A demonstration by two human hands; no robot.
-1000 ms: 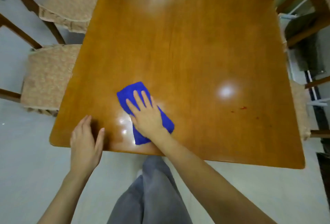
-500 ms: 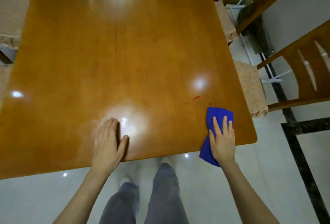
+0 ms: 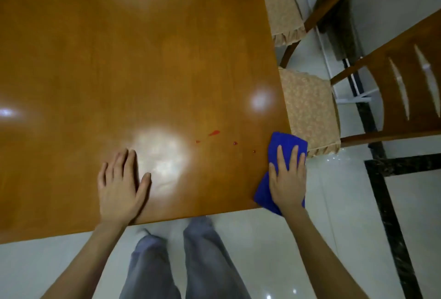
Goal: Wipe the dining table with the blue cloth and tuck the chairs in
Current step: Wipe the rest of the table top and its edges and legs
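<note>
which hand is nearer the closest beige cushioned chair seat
Right. The right hand presses the blue cloth at the wooden table corner beside the beige cushioned chair seat; the left hand lies flat on the table, farther left.

left hand (image 3: 119,184) flat on table (image 3: 119,72) by its front edge | right hand (image 3: 287,177) on cloth (image 3: 290,142) at table's front right corner, cloth overhanging both edges | spots (image 3: 213,133) on table between hands | nearer chair (image 3: 307,108) right of table, just beside cloth | farther chair (image 3: 281,7) behind it

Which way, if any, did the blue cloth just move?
Yes. The cloth slid right: from left of the red spots to right of them, at the table corner.
</note>
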